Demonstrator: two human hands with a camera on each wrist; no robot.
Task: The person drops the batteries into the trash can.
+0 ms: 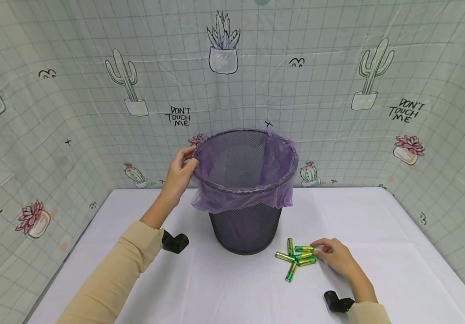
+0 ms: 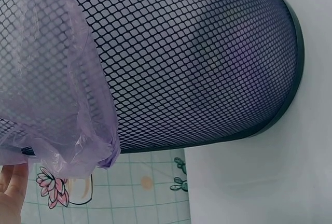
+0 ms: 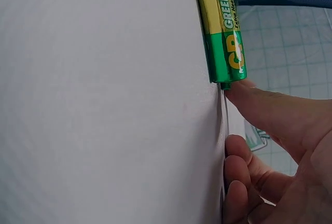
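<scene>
White counter [image 1: 398, 252], left hand [image 1: 180, 173] gripping purple liner [image 1: 216, 198] at bin [image 1: 246, 229] rim, right hand [image 1: 335, 257], fingers loosely curled, touching batteries [image 1: 297, 257] mid-counter

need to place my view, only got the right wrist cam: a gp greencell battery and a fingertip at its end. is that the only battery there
Observer: No. The head view shows a small cluster of green-and-yellow batteries lying on the white table, with the right hand at its right edge.
Operator: what's the dark mesh at the top of my frame
Observer: A black mesh wastebasket standing upright just behind the batteries, lined with a purple bag folded over its rim.
Operator: and the left hand
Observer: The left hand holds the bag at the left side of the wastebasket's rim.
</scene>
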